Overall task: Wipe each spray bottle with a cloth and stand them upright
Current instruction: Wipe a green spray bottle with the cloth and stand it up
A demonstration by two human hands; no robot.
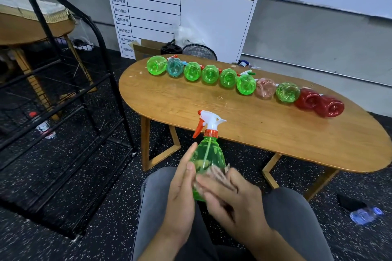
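I hold a green spray bottle (209,154) with a white and red trigger head upright over my lap, in front of the table's near edge. My left hand (182,188) grips its left side, thumb in front and index finger straight up along the body. My right hand (231,197) is blurred and holds a small pale cloth (218,172) against the bottle's lower right side. Several more bottles lie on their sides in a row on the oval wooden table (191,99), bases toward me: green ones (192,71), a teal one (175,67), a pink one (265,88) and two red ones (329,106).
A black metal rack (63,91) stands to my left, with a round wooden table (31,27) behind it. A white schedule board (191,17) leans on the wall behind the oval table. On the floor at right lie a clear plastic water bottle (364,215) and a dark object (350,202).
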